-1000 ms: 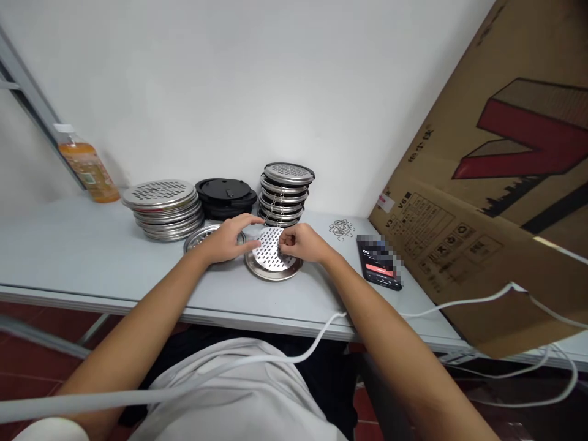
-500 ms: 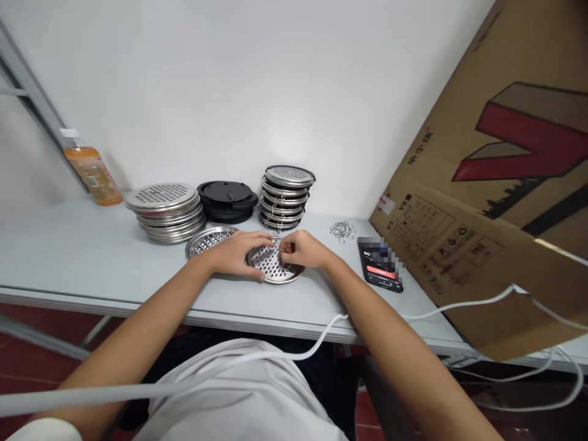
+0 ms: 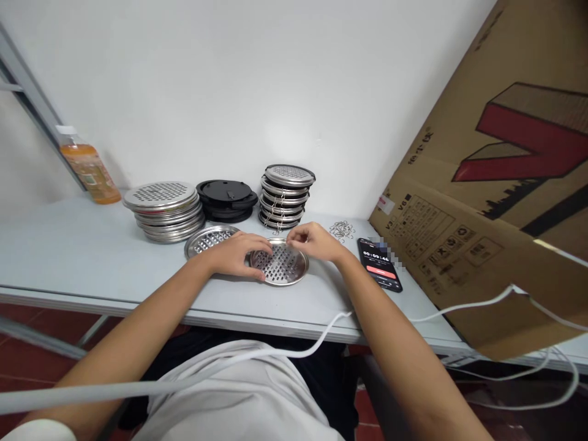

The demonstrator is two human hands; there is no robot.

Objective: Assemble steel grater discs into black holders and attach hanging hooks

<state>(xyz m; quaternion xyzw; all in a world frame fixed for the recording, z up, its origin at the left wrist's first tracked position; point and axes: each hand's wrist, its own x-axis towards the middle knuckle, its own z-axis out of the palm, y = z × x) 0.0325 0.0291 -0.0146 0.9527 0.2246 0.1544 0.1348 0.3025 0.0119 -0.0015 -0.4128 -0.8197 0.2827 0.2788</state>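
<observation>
A round metal grater plate (image 3: pixel 278 264) full of small slots lies flat near the front of the table. My left hand (image 3: pixel 239 254) curves around its left side, thumb at the near edge and fingers at the far edge, holding it. Over the far right rim hovers my right hand (image 3: pixel 315 241), its thumb and fingertips pinched together; whatever is between them is too small to make out. Partly hidden behind my left hand is a second grater plate (image 3: pixel 202 242). Small bent wire hooks (image 3: pixel 342 230) lie in a loose pile right of my right hand.
Behind stand a stack of grater plates (image 3: pixel 160 195), black round plastic parts (image 3: pixel 227 193) and a stack of black-rimmed graters with wire clips (image 3: pixel 288 176). A phone (image 3: pixel 379 264), a large cardboard box (image 3: pixel 459 202) and a white cable (image 3: pixel 328 331) are at the right; a bottle (image 3: pixel 92 171) stands far left.
My right hand has moved from over the plate's middle up and right to its far rim, uncovering the slotted surface. My left hand has stayed in place.
</observation>
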